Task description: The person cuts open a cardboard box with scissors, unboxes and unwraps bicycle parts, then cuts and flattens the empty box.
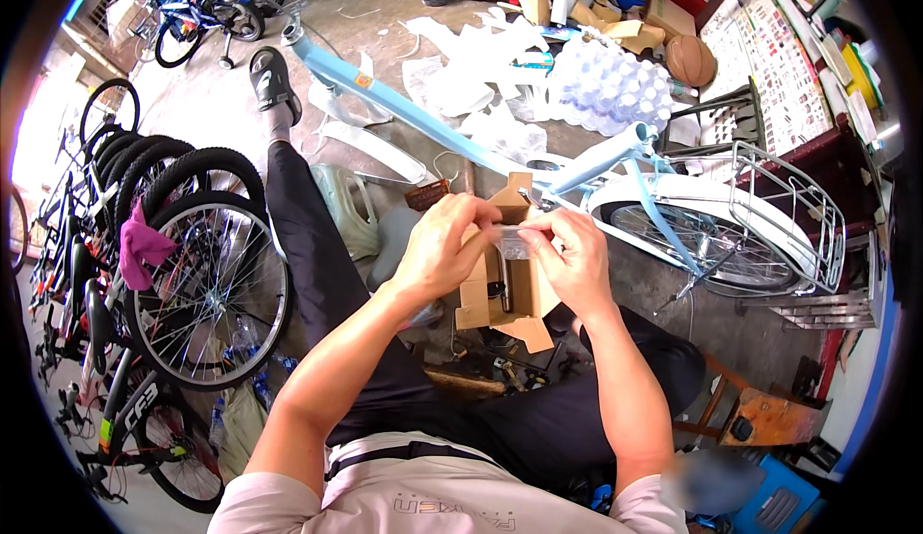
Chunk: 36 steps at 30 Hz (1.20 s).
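Clear plastic, a small bag (515,246), is up over the open cardboard box (475,305), btwn both hands, approx centre of view. L hand (448,243): thumb + fingertips pinched tight at bag's L edge, no gap to be seen, other fingers curled. R hand (575,253): same sort of pinch at R edge, thumb & forefinger together. What's in the bag, if anything, can't tell, too small.

Box sits btwn the person's legs, flaps out, w/ a dark rod (508,282) and a small dark part inside. Loose bits & tools on floor just below it, too cluttered to sort.

Beyond box: lt-blue bike frame (409,119) runs diag. from upper L to R, w/ rear wheel (745,253) under a white mudguard (673,191) and a wire rack (808,212) at far R. L side: pale jug (338,209) nr the L leg, then row of bikes w/ a purple cloth (144,250) hung on. Up top: white packing sheets (460,77), bumpy clear wrap (611,87), basketball (689,59). Lower R: wooden stool (774,417), blue case (774,497)
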Each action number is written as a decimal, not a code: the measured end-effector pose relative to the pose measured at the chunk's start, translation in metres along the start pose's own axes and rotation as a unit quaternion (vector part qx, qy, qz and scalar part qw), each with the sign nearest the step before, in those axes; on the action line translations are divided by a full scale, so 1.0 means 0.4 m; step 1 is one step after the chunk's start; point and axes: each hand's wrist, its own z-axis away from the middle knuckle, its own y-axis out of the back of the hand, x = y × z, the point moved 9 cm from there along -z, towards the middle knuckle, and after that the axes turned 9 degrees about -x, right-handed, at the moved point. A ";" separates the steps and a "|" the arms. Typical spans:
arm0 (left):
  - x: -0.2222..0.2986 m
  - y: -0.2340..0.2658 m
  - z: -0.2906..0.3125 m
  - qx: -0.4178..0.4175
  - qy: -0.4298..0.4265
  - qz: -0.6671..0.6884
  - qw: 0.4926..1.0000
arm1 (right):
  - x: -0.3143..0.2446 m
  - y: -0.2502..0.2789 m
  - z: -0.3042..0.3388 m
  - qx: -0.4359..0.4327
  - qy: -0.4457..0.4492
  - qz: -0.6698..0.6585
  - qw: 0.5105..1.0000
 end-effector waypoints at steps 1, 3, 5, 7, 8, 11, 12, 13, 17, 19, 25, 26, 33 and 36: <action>0.010 -0.001 -0.008 0.006 -0.001 0.028 1.000 | 0.001 0.013 0.000 0.009 -0.006 0.008 1.000; -0.022 -0.011 -0.004 -0.020 -0.009 0.009 1.000 | -0.024 0.016 -0.003 -0.003 0.025 0.051 0.998; -0.007 0.003 -0.001 -0.006 -0.034 -0.047 0.998 | -0.017 -0.004 -0.002 -0.001 0.033 0.046 0.998; -0.004 0.011 -0.001 -0.005 -0.012 -0.025 1.000 | -0.029 0.001 -0.009 0.017 0.039 0.018 0.999; -0.007 0.009 -0.002 -0.021 0.010 0.001 1.000 | -0.025 0.002 -0.008 0.028 0.032 0.010 0.999; -0.011 0.008 -0.006 -0.043 0.031 0.058 0.997 | -0.025 0.013 -0.005 0.007 0.048 0.001 0.999; -0.019 -0.003 -0.005 -0.033 0.055 0.092 0.994 | -0.023 0.024 0.002 0.014 0.031 0.035 0.999; -0.029 -0.014 0.001 -0.025 0.081 0.125 0.989 | -0.027 0.051 0.010 0.056 0.036 0.029 0.997; -0.133 -0.052 0.073 -0.020 0.099 0.157 0.982 | -0.028 0.228 0.039 0.170 -0.031 -0.110 0.979; -0.186 -0.100 0.136 -0.069 0.147 0.163 0.973 | -0.028 0.354 0.078 0.209 -0.015 -0.131 0.969; -0.262 -0.235 0.322 -0.236 0.194 0.060 0.950 | 0.000 0.673 0.353 0.336 -0.108 -0.107 0.929; -0.277 -0.252 0.352 -0.246 0.190 0.066 0.948 | 0.027 0.704 0.408 0.342 -0.148 -0.084 0.924; -0.438 -0.287 0.478 -0.267 0.270 0.046 0.924 | 0.362 0.892 0.934 0.400 -0.414 -0.069 0.815; -0.436 -0.285 0.460 -0.251 0.261 0.054 0.931 | 0.405 0.982 1.147 0.453 -0.472 -0.031 0.755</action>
